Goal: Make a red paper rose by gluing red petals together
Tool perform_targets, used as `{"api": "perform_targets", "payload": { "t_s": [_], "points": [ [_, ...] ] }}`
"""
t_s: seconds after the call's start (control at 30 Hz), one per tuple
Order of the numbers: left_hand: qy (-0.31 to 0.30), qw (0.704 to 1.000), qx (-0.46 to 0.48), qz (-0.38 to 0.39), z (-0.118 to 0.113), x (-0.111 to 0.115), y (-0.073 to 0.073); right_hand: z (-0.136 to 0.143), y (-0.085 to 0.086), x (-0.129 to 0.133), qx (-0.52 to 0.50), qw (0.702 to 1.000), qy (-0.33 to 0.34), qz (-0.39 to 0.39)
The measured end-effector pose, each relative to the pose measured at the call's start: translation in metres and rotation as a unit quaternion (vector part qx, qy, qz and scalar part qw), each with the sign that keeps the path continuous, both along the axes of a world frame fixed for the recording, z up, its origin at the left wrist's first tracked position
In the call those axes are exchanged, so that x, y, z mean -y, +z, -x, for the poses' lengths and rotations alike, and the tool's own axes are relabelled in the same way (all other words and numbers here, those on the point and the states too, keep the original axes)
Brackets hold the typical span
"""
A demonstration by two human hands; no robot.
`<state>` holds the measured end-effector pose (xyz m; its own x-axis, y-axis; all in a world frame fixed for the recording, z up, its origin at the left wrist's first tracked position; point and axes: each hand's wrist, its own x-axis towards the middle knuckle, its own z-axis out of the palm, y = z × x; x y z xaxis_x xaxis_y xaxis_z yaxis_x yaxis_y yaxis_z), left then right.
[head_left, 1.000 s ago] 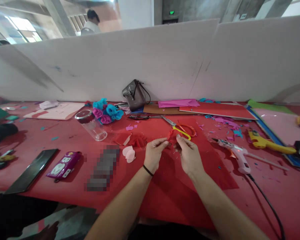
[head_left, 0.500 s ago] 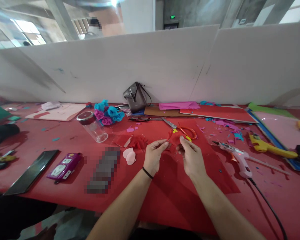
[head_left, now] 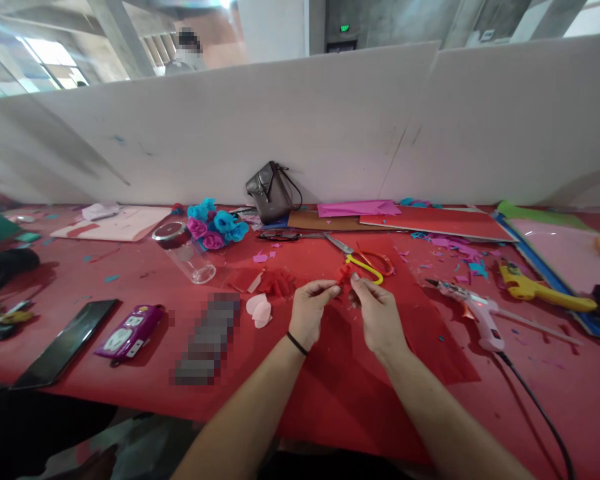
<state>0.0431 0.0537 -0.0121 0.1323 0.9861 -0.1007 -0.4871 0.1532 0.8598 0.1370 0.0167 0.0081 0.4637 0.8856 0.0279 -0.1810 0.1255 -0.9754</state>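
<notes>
Paper piece [head_left: 347,272], red, crumpled and crepe-like, lies at the centre of the clock face I read through the head camera, twelve being the far side. Both hands are closed on it above the red table [head_left: 253,360]: the left hand [head_left: 307,310] pinches its near left side between thumb and fingers, and the right hand [head_left: 380,313] pinches its right side. I cannot tell its full shape, as the fingertips cover part of it.

Around the hands I note the following. Just beyond them, between twelve and one o'clock, open scissors [head_left: 350,252] lie with one yellow and one orange handle loop. At nine o'clock, near the left hand, are ruffled red scraps [head_left: 280,285] and, slightly closer to me, overlapping pale pink petals [head_left: 259,311]. Farther out, a clear lidded bottle [head_left: 187,257] stands between nine and ten, with blue and magenta paper flowers [head_left: 220,227] at ten. A dark handbag [head_left: 270,195] leans on the white partition [head_left: 205,133] at eleven. At three o'clock lies a pink glue gun [head_left: 473,310], its cord trailing towards four.
</notes>
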Motion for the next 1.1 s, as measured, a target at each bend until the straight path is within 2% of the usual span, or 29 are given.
{"api": "perform_targets", "payload": {
  "t_s": [0.27, 0.47, 0.63, 1.1],
  "points": [
    [0.017, 1.000, -0.017, -0.018, 0.0007, -0.0015, -0.0009, 0.0007, -0.0027, -0.0003, -0.045, 0.998, 0.033, -0.005],
    [0.014, 1.000, -0.011, -0.019, 0.0013, -0.0014, -0.0016, 0.0004, -0.0038, -0.0017, -0.089, 0.995, 0.035, -0.003],
    [0.012, 1.000, -0.013, -0.020, 0.0013, -0.0019, -0.0030, -0.0009, -0.0057, -0.0028, -0.082, 0.996, 0.033, -0.007],
    [-0.058, 0.998, 0.018, -0.031, 0.0030, -0.0030, -0.0036, -0.0010, -0.0015, -0.0019, -0.076, 0.996, 0.048, -0.004]
  ]
}}
